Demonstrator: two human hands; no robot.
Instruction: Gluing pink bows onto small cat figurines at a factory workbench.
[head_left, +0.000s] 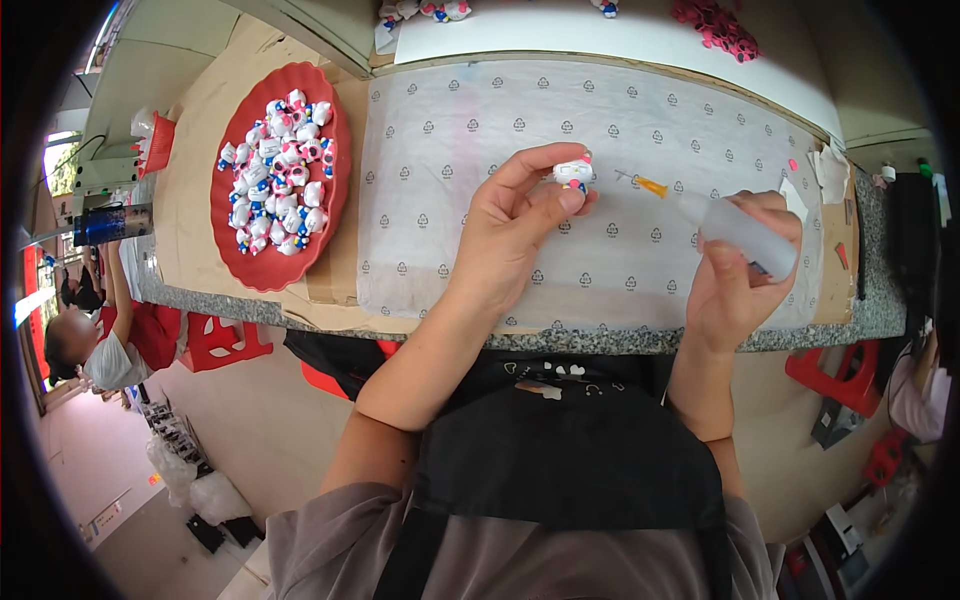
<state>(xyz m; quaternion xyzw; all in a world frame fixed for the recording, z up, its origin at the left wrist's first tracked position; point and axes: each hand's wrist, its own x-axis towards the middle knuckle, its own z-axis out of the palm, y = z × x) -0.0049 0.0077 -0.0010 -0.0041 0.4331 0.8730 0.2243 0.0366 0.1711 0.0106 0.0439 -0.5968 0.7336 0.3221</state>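
Observation:
Between the thumb and fingers of my left hand [515, 215] is a small white figurine [572, 173] with pink and blue parts. My right hand [745, 265] is wrapped round a translucent squeeze bottle [745, 238], tilted so that its orange needle tip [652, 187] points left toward the figurine. A gap separates the needle from the figurine. Both hands are above a white printed sheet [450, 240] on the table. Left of the sheet stands a red scalloped plate [228, 190] heaped with many similar figurines [280, 170].
Cardboard [185, 220] lies under the plate. A raised white shelf [560, 35] at the back holds pink pieces [715, 28] and a few figurines. A red basket [157, 145] stands far left. Red stools [225, 340] and another person [110, 340] are beyond the granite table edge [600, 342].

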